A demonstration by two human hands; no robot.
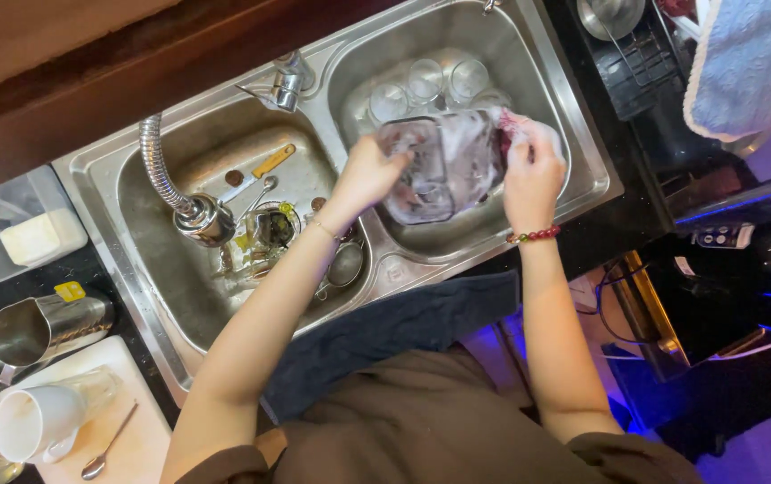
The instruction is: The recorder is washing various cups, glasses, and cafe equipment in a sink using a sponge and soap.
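Steel double sink (582,134): clear, soapy jug (439,166) over right basin, above glasses (426,81). Left hand (369,172) grips its rim; right hand (533,170) presses a cloth (509,125) against its side.

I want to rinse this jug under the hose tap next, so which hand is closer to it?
Probably the left hand: it grips the soapy clear jug on the side nearer the hose tap in the other basin. The right hand is farther.

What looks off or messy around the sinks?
Nothing damaged. The left basin is cluttered with a knife, a spoon and a dirty glass. Both hands, left hand and right hand, hold a sudsy clear jug over the right basin.
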